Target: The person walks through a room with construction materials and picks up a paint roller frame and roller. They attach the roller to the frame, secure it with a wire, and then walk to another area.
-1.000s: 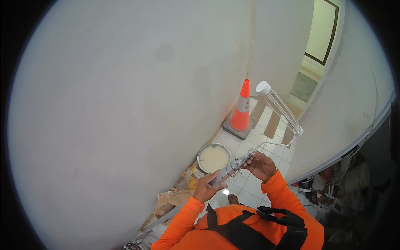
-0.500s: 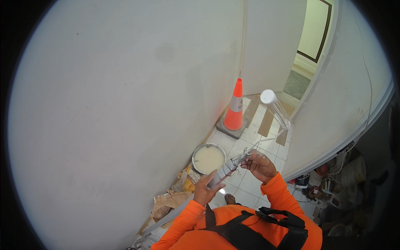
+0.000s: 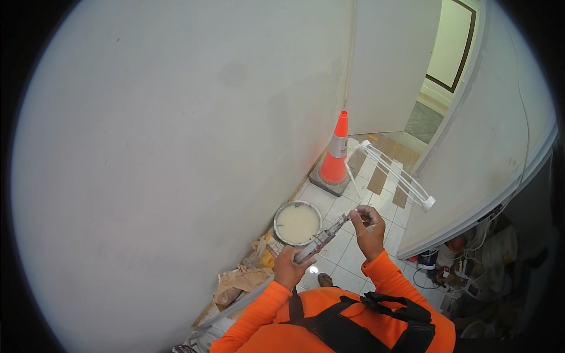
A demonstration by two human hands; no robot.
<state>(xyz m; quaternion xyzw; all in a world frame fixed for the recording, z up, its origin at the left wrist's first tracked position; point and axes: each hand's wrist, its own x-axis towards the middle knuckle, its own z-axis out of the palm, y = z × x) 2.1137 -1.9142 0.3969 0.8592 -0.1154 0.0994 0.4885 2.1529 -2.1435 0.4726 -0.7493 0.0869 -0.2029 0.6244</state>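
Note:
A bare paint roller frame [image 3: 395, 172] with an open white cage and a bent white rod points away from me. Its crusted grey handle end [image 3: 318, 244], wrapped with what looks like wire or binding, is held in my left hand [image 3: 288, 267], fingers closed around it. My right hand [image 3: 369, 229] pinches with thumb and forefinger where the rod meets the handle. A thin pale strand seems to show at those fingers, too small to make out. Just left of the handle, a bucket [image 3: 276, 230] of creamy white liquid [image 3: 298, 223] stands on the floor.
An orange traffic cone [image 3: 334, 167] stands beyond the bucket, by the pale wall [image 3: 176, 147]. Torn paper sacks [image 3: 235, 287] lie along the wall's foot. Wood-look planks [image 3: 377, 179] rest on white tiles [image 3: 347, 259]. Cables, tools and buckets clutter the right [image 3: 465, 270].
The roller frame has turned, so its cage now lies sideways, slanting down to the right. My right hand has risen slightly and pinches near the rod's base.

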